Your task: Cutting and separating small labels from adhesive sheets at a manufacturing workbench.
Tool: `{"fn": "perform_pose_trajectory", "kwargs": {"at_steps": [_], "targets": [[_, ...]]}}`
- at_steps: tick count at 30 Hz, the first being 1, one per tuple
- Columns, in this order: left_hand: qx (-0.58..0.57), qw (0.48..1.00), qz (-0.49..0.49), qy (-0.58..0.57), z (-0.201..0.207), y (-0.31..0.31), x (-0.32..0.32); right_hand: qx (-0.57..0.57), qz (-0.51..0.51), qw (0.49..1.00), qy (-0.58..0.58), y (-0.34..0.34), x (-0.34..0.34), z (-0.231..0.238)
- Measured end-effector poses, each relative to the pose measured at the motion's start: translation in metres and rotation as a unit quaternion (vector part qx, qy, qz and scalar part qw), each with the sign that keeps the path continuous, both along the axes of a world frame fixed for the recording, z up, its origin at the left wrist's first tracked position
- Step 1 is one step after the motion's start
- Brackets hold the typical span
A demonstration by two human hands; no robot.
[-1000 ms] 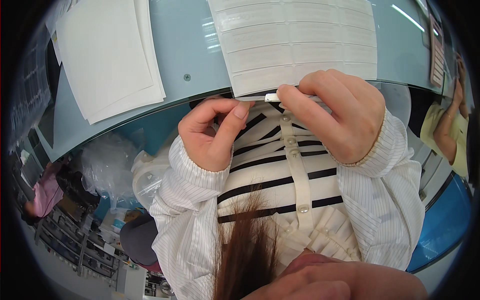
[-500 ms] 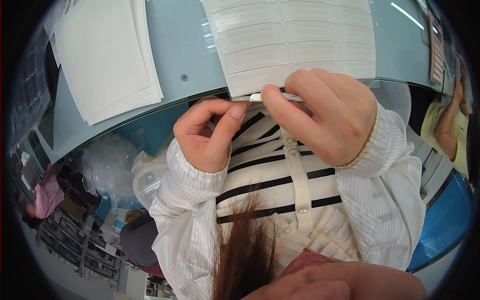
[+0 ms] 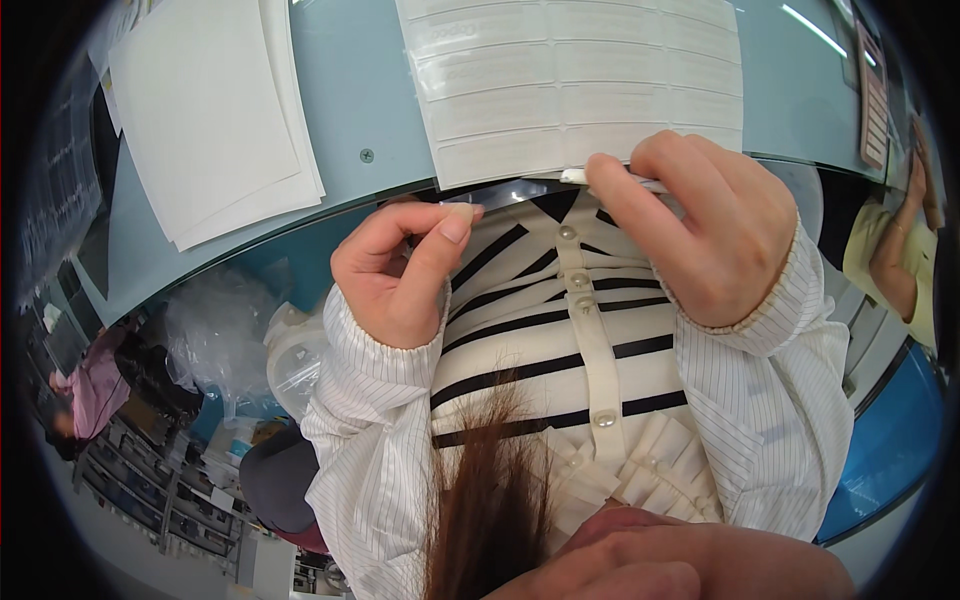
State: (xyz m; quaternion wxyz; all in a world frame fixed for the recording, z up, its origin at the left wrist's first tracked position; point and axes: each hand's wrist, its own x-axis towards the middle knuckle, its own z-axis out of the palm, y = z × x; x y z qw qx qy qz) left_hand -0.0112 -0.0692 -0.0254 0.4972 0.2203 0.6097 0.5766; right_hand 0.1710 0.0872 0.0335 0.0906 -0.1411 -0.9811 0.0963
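The left hand (image 3: pixel 398 268) pinches a clear strip (image 3: pixel 515 192) between thumb and forefinger; it runs toward a white stick (image 3: pixel 573 176) held in the right hand (image 3: pixel 715 240). Just beyond the fingers lies a label sheet (image 3: pixel 590 85), its faint print unreadable.

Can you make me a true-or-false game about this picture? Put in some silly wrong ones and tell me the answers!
1. The right hand holds a slim white object. True.
2. The left hand pinches a shiny clear strip. True.
3. The two hands are touching. False: a gap separates them.
4. White papers lie left of the label sheet. True.
5. The label sheet has round labels. False: they are rectangular.
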Motion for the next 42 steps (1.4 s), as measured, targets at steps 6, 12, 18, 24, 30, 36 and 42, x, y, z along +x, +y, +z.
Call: {"fn": "perform_pose_trajectory", "kwargs": {"at_steps": [6, 12, 18, 24, 30, 36, 42], "targets": [[0.003, 1.000, -0.003, 0.015, -0.001, 0.002, -0.001, 0.014, -0.021, 1.000, -0.010, 0.006, 0.013, 0.007], [0.012, 0.999, -0.018, 0.024, -0.005, 0.000, -0.005, 0.035, -0.026, 0.999, -0.032, 0.012, 0.027, 0.010], [-0.017, 0.999, -0.015, 0.043, -0.001, -0.003, -0.006, 0.075, -0.032, 0.996, -0.047, 0.017, 0.044, 0.007], [-0.010, 0.998, -0.016, 0.056, 0.000, -0.001, -0.008, 0.090, -0.051, 0.993, -0.061, 0.023, 0.055, 0.014], [-0.006, 0.999, -0.008, 0.052, -0.001, -0.003, -0.010, 0.087, -0.055, 0.992, -0.066, 0.025, 0.059, 0.011], [0.001, 0.999, -0.009, 0.045, -0.002, -0.006, -0.016, 0.090, -0.061, 0.992, -0.061, 0.029, 0.066, 0.011], [-0.003, 0.999, -0.001, 0.046, -0.004, -0.009, -0.021, 0.106, -0.071, 0.991, -0.052, 0.033, 0.076, 0.009]]}}
